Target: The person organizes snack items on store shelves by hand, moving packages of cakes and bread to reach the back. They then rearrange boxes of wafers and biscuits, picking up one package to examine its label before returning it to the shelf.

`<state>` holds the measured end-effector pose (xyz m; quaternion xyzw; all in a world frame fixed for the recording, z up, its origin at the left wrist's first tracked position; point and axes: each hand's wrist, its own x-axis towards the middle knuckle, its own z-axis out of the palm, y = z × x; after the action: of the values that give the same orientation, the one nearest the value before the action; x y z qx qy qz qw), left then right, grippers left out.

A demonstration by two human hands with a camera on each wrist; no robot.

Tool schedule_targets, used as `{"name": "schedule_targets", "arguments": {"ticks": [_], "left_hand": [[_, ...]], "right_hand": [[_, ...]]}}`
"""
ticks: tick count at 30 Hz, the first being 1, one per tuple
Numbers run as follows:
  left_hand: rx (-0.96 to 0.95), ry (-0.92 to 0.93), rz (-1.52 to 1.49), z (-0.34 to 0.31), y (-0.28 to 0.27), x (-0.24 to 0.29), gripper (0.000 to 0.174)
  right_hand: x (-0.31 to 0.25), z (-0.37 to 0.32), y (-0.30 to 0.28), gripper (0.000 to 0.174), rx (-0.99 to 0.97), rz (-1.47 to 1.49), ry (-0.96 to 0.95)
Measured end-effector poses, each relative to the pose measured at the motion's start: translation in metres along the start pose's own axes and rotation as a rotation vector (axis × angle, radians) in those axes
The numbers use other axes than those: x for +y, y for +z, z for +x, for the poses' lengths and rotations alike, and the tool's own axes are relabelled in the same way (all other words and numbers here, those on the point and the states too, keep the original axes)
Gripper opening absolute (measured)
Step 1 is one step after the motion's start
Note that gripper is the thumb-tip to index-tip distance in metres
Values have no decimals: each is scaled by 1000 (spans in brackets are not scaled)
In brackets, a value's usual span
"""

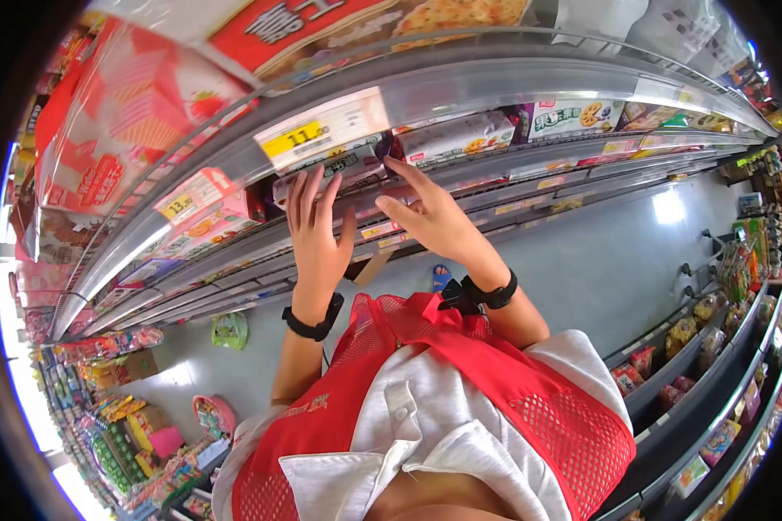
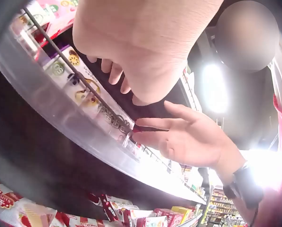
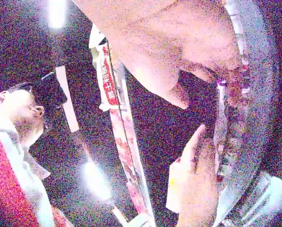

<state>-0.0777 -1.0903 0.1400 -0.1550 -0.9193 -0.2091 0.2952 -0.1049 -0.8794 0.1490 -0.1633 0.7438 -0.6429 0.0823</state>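
Note:
In the head view, the left hand (image 1: 319, 227) reaches to the shelf with its fingers extended over the front of a white and dark package (image 1: 349, 167). The right hand (image 1: 433, 219) is at that package's right end, index finger and thumb extended, other fingers partly bent. Whether the fingertips touch it is unclear. In the left wrist view, the left hand (image 2: 136, 42) is above a package with cookie pictures (image 2: 86, 85), and the right hand (image 2: 190, 142) is at its far end. The noisy right wrist view shows the right hand (image 3: 179, 47) and left hand (image 3: 200, 177) facing each other.
A wire-fronted upper shelf edge with a yellow price tag (image 1: 295, 139) stands just above the hands. Right of the package sits another wrapped package (image 1: 457, 139). Lower shelf tiers run beneath. Behind are a green item on the floor (image 1: 229, 331) and another stocked rack.

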Motion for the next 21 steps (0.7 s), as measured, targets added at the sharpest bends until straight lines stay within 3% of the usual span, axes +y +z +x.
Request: {"name": "schedule_targets", "arguments": {"ticks": [6, 12, 15, 17, 19, 21], "left_hand": [[-35, -46, 171, 6, 11, -9, 65], [-50, -64, 203, -6, -12, -28, 65], [-54, -62, 190, -5, -16, -31, 62], [-46, -40, 176, -2, -17, -31, 60], [-12, -2, 153, 10, -13, -32, 57], [-11, 9, 147, 20, -9, -30, 58]], "right_hand": [[-1, 13, 7, 68, -108, 67, -58], [-7, 21, 26, 64, -194, -120, -118], [-7, 29, 19, 54, -100, -237, -107], [-19, 36, 17, 43, 115, -298, -72], [-17, 43, 18, 39, 200, -164, -148], [-22, 43, 19, 45, 182, -330, -85]]}}
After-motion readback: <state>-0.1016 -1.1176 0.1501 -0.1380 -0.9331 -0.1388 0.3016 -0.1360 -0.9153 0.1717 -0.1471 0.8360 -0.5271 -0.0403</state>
